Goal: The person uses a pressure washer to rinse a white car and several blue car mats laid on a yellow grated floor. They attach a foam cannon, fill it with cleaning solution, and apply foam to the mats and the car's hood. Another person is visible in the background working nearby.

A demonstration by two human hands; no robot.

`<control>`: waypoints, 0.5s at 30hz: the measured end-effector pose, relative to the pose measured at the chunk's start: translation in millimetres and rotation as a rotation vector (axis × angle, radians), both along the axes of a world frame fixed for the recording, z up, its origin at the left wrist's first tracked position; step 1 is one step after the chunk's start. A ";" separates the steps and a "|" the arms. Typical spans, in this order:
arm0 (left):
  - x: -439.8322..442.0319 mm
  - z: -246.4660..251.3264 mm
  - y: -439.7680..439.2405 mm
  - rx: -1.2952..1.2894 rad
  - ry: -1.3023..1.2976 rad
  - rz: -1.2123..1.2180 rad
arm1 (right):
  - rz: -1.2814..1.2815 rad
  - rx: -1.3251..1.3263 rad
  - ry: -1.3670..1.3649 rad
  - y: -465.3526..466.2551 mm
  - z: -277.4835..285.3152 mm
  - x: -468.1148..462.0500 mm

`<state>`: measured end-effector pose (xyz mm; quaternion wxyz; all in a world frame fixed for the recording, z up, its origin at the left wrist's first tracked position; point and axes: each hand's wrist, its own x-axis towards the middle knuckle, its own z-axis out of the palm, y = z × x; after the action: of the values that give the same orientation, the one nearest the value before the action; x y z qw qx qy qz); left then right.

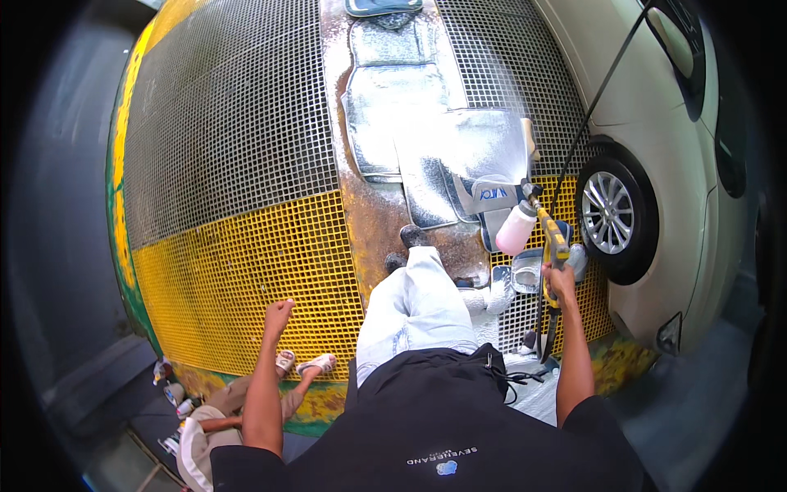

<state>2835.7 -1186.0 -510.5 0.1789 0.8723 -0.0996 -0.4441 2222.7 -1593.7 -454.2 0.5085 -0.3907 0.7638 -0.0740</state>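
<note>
My right hand (pixel 561 284) grips the handle of a yellow and black pressure-washer gun (pixel 553 232). Beneath its nozzle hangs a foam-lance bottle (pixel 516 231) with pink liquid inside. A white fan of foam spray (pixel 501 147) leaves the nozzle towards the car floor mats, which lie partly overlapped on a rusty metal strip. White foam covers much of a large mat (pixel 393 117); another grey mat (pixel 492 195) bears blue lettering. My left hand (pixel 280 317) hangs over the yellow grating with its fingers curled in and nothing visible in them.
A light-coloured car (pixel 670 184) stands at the right, its front or rear wheel (pixel 609 212) close to the gun. A black hose (pixel 590 114) crosses in front of it. Foamy items (pixel 501 289) lie by my feet. At lower left a person in sandals (pixel 316 364) sits by the floor grating (pixel 246 277).
</note>
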 end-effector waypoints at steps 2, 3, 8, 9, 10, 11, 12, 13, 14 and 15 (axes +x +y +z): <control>21.5 3.1 -68.8 -0.023 -0.016 -0.048 | -0.014 0.031 0.042 33.7 1.6 13.2; 20.5 -0.3 -98.5 -0.076 -0.018 -0.034 | -0.012 0.061 0.079 48.2 1.1 21.5; -10.7 -79.2 -158.0 -0.194 -0.030 -0.346 | -0.113 -0.081 0.160 144.7 -28.0 1.8; -19.3 -109.5 -163.9 -0.228 -0.034 -0.354 | -0.063 -0.133 0.214 165.6 -35.0 -2.5; -31.1 -126.5 -183.1 -0.185 0.030 -0.412 | -0.196 -0.103 0.176 185.5 -42.7 -1.1; -42.6 -143.1 -197.7 -0.130 0.090 -0.467 | -0.324 -0.064 0.134 196.2 -49.2 3.4; -50.7 -172.9 -209.7 -0.167 0.120 -0.510 | -0.366 -0.054 0.126 190.9 -52.1 16.4; -58.0 -199.6 -209.4 -0.178 0.155 -0.542 | -0.398 -0.017 0.121 190.1 -50.9 34.2; -66.5 -212.6 -218.7 -0.232 0.163 -0.590 | -0.446 -0.043 0.111 190.8 -59.0 48.0; -71.0 -225.4 -219.9 -0.249 0.177 -0.613 | -0.486 -0.006 0.084 190.9 -69.1 57.9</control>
<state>2764.7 -1405.9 -735.9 0.1500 0.7315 -0.3945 -0.5355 2280.6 -1402.8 -523.3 0.4424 -0.1999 0.8555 -0.1800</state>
